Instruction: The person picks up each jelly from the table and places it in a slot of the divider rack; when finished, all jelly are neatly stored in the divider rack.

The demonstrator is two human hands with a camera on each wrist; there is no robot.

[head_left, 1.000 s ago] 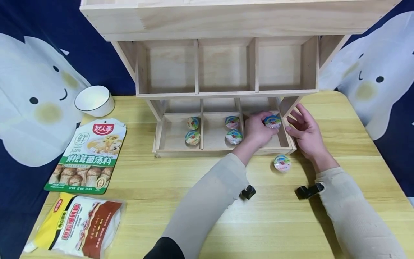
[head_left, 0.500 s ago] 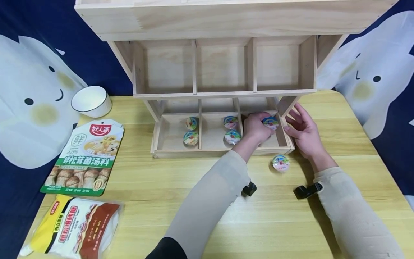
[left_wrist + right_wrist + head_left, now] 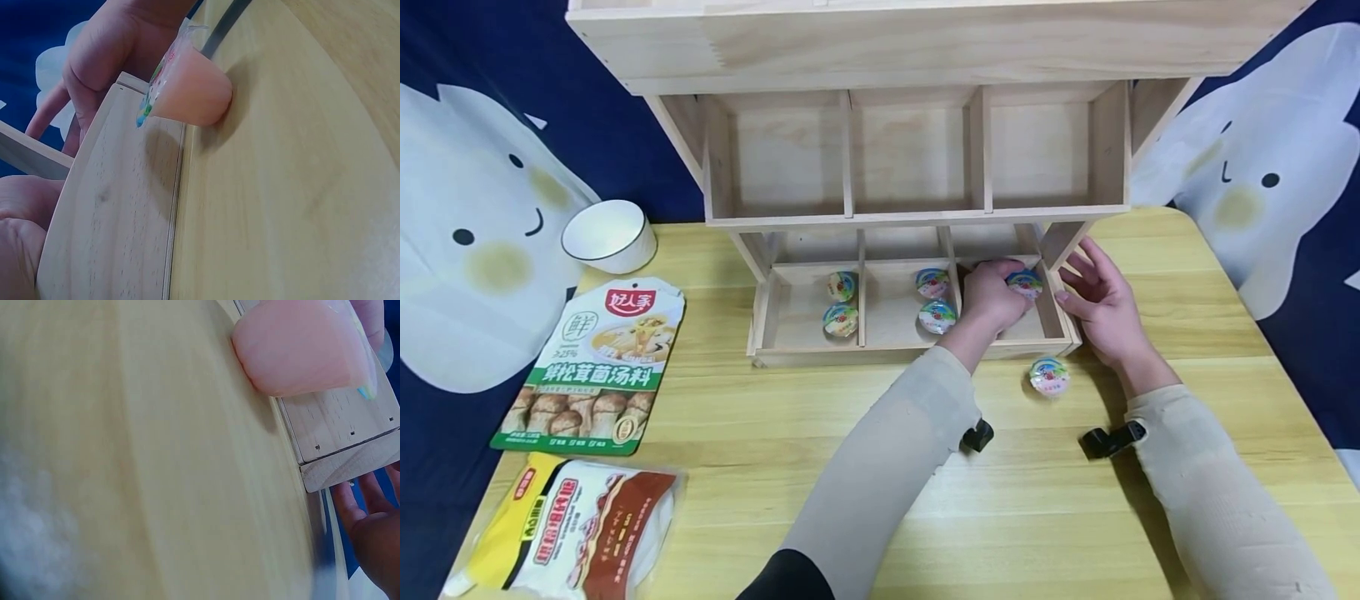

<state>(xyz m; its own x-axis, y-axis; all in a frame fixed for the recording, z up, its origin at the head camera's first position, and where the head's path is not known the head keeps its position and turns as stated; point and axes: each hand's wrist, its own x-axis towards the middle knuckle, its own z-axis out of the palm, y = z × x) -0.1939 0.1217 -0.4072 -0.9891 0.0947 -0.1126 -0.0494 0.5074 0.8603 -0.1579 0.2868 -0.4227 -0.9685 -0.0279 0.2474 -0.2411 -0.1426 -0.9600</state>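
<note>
In the head view my left hand (image 3: 995, 298) reaches into the right compartment of the low wooden drawer (image 3: 880, 358) and grips a jelly cup (image 3: 1025, 284) with a blue and green lid. Beside the drawer's right wall is my right hand (image 3: 1101, 312), its fingers loosely bent and its thumb at the wall. A pink jelly cup (image 3: 1048, 377) stands on the table just before the drawer; the left wrist view shows its peach-pink side (image 3: 197, 90). Two jelly cups (image 3: 840, 320) lie in the left compartment, and two more (image 3: 937, 317) in the middle one.
Overhanging the drawer is a wooden shelf tier (image 3: 917, 154) with three compartments, and a thick top board (image 3: 925, 50) juts out above that. A white bowl (image 3: 610, 237), a green soup-base packet (image 3: 591, 367) and a yellow-white bag (image 3: 568, 525) lie along the table's left side.
The head view has shifted slightly, so everything sits a little further left. Both hands keep their places at the drawer, the left one still holding the jelly cup.
</note>
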